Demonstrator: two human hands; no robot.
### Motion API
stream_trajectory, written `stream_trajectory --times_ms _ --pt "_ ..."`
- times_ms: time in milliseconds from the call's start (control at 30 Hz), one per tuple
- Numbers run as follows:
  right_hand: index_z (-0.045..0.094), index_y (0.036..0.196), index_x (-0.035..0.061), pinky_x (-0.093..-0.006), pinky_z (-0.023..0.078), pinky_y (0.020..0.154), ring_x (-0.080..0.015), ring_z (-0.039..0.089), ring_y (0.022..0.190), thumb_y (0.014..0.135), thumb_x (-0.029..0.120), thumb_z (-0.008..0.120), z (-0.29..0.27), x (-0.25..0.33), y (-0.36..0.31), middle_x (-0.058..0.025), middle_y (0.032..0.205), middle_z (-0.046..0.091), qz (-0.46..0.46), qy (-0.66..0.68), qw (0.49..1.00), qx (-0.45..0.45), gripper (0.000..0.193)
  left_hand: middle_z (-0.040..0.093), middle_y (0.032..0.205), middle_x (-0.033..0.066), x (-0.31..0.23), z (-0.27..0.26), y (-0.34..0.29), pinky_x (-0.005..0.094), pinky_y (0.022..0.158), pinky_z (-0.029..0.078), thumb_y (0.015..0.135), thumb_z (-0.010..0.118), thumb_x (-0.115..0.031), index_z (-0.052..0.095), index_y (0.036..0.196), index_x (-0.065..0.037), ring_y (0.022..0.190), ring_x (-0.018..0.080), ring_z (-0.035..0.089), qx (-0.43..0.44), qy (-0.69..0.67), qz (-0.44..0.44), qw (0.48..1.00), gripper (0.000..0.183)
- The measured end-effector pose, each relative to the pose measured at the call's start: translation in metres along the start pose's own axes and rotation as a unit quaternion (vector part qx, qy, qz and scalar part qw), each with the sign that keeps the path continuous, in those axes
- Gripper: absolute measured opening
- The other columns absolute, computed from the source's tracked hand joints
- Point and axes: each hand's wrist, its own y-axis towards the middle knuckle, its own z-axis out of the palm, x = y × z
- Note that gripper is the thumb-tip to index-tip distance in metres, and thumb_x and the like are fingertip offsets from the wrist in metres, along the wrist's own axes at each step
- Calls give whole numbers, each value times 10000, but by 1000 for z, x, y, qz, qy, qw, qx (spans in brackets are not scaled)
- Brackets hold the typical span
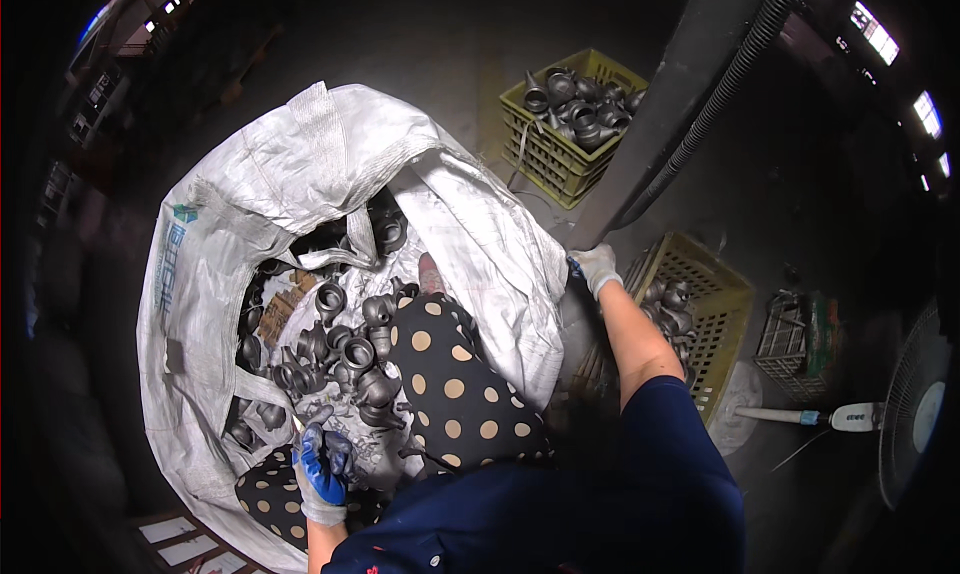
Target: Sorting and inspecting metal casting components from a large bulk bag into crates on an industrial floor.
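Observation:
My left hand (322, 474), in a white and blue work glove, closes around a dark grey metal fitting (341, 458) low in the big white woven bag (290, 164). Many similar hollow castings (357, 353) lie loose inside the bag, in front of my legs in dotted trousers (452, 389). Out to the right, my other gloved hand, the right one (598, 267), has its fingers curled at the bag's edge, just under the grey post. Its fingertips are partly hidden.
A yellow-green crate (562, 179) full of castings stands beyond the bag. Another crate (722, 324), partly filled, sits right of my forearm. The thick post (655, 124) with a ribbed hose (725, 89) slants down beside the bag. A fan (915, 414) stands far right, near a wire basket (785, 344).

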Motion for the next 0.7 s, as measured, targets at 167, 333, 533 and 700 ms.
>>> stream_trajectory --times_ms 167,333,533,700 --pt "662 936 -27 -379 502 811 -357 640 923 567 281 818 23 -23 2 -233 949 660 33 31 997 -67 505 486 637 4 7 24 20 203 434 309 964 399 -305 528 1155 15 458 63 356 -16 50 -59 997 394" --pt "632 912 -48 -358 506 727 -306 654 794 602 237 809 23 -5 -12 -198 855 666 51 112 988 -97 457 511 644 11 17 26 40 191 469 310 975 391 -269 490 1233 25 496 56 381 43 70 -89 993 404" --pt "605 926 -67 -348 493 731 -280 635 771 638 158 779 29 -13 -3 -174 831 655 89 206 974 -32 404 495 593 16 24 32 52 204 442 317 959 422 -276 551 939 -19 463 66 381 26 85 -111 990 289" --pt "663 936 6 -399 488 809 -363 626 923 618 256 784 46 -25 31 -208 925 662 26 116 987 -110 422 554 626 40 21 31 52 209 440 330 959 389 -283 532 1155 29 448 69 377 33 101 -140 985 395"
